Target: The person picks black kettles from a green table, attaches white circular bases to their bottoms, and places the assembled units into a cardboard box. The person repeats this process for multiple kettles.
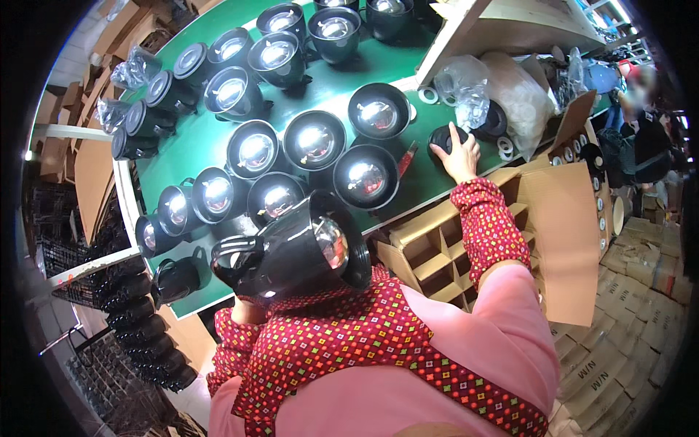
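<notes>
Close to my chest, a black jug [291,251] with a shiny metal lining lies tilted on its side, its mouth facing right. It rests on my left hand [249,312], which is mostly hidden beneath it. My right hand [460,154] reaches out to the far right and closes its fingers round a black round lid [441,143] at the table's edge. Another dark round part [495,119] lies just beyond that hand. A red-handled tool [408,158] lies on the table to the left of the lid.
Several black jugs with metal liners [314,141] stand on the green table [306,102]. At the left, some carry lids [191,60]. A divided cardboard box [568,233] stands open below my right arm. Plastic bags [520,98] and white rings [505,148] lie at the right.
</notes>
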A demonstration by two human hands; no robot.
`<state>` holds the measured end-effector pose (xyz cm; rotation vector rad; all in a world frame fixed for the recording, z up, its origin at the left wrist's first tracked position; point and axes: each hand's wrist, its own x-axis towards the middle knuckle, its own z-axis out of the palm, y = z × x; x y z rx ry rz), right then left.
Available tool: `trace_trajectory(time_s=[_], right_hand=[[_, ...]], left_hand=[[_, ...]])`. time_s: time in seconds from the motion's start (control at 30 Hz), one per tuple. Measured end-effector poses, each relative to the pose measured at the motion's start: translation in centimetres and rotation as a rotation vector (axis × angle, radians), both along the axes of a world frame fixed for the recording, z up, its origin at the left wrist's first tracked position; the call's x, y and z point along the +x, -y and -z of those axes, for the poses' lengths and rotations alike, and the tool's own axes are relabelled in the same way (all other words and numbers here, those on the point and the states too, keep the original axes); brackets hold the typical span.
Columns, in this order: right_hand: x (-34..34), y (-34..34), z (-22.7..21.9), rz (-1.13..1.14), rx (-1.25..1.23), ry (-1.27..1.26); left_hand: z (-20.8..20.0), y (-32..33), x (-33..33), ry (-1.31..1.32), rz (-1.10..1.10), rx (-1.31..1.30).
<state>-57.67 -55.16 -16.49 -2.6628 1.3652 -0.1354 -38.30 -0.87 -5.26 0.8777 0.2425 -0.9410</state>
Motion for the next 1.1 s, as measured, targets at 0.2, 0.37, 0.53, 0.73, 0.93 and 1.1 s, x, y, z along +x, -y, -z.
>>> trace_trajectory(time_s=[0.2, 0.37, 0.53, 0.73, 0.93, 1.1], right_hand=[[-2.1, -3.5, -7.1, -0.129, 0.144, 0.694], [-1.6, -16.4, -22.5, -0.486, 0.487, 0.954], [-1.2, -21.9, -26.8, -0.521, 0.678, 0.952], [-0.6, -24.0, -28.1, -0.569, 0.6, 0.937], [0.4, -25.5, -28.2, -0.67, 0.59, 0.928], [0.9, -24.8, -28.1, -0.884, 0.354, 0.888]], left_hand=[[0.2, 6.9, 2.0, 0.008, 0.15, -0.143], [-0.4, 11.6, 2.5, 0.023, 0.256, -0.262], [-1.0, 13.2, 2.7, 0.024, 0.338, -0.319], [-1.1, 12.3, 3.1, 0.031, 0.373, -0.363], [-1.0, 10.7, 3.8, 0.062, 0.357, -0.391], [-1.3, 9.3, 4.6, 0.11, 0.338, -0.408]])
